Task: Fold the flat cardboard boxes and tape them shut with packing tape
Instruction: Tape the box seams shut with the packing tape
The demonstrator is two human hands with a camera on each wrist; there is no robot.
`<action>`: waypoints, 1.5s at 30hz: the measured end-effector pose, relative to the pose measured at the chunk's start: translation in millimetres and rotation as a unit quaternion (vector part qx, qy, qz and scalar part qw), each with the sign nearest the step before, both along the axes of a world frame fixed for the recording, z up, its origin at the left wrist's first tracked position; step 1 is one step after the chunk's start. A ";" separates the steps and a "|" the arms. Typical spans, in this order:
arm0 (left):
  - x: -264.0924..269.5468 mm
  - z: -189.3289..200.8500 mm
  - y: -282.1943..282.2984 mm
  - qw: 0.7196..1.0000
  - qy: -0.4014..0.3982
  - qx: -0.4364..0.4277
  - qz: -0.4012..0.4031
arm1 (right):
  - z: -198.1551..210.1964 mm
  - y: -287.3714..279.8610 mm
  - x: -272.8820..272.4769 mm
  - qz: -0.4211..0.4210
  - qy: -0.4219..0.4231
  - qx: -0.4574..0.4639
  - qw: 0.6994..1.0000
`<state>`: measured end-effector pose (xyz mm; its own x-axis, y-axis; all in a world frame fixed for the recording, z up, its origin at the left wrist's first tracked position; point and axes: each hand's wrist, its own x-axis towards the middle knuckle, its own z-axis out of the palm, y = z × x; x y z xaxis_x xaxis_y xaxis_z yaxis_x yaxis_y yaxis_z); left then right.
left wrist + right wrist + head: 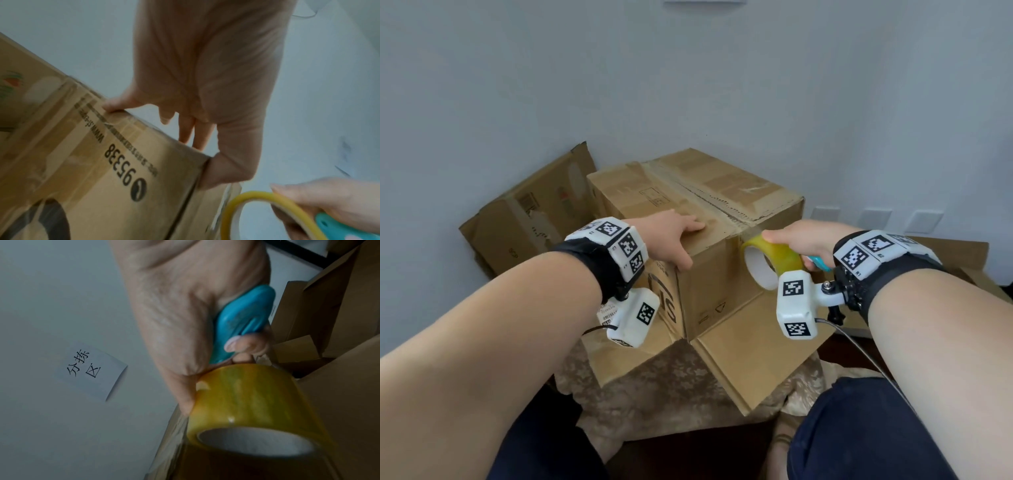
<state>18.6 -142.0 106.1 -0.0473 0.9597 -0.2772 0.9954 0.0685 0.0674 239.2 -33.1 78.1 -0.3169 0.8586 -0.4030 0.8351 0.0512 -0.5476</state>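
On the stool, box (698, 205): folded up, top flaps closed, my left hand (671, 236) pressing flat.
Tape roll (770, 263): gripped in my right hand (808, 240), at the seam's near end.
Left, I judge: finish this seam; flat boxes (530, 212) behind remain unfolded.

Right hand (804, 243) hides most of teal tool (819, 263); tape roll (252, 418) blurred, lower rim cut off; box (102, 162) print smeared near left hand (205, 81).
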 end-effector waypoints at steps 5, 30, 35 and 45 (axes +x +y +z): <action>-15.9 12.5 -6.7 1.000 -0.003 0.001 0.011 | -3.8 -6.8 -15.4 0.025 0.070 -0.037 0.997; 34.8 -30.0 23.1 0.997 0.015 -0.039 0.059 | -64.4 -18.4 -34.2 0.088 0.030 -0.022 0.995; 37.4 -29.8 31.0 0.996 -0.035 -0.016 0.079 | -66.8 -15.5 -36.6 0.080 0.039 -0.020 0.996; 44.3 -62.9 39.8 0.980 0.035 0.158 0.119 | -77.4 -24.9 -26.1 0.063 0.103 -0.024 0.992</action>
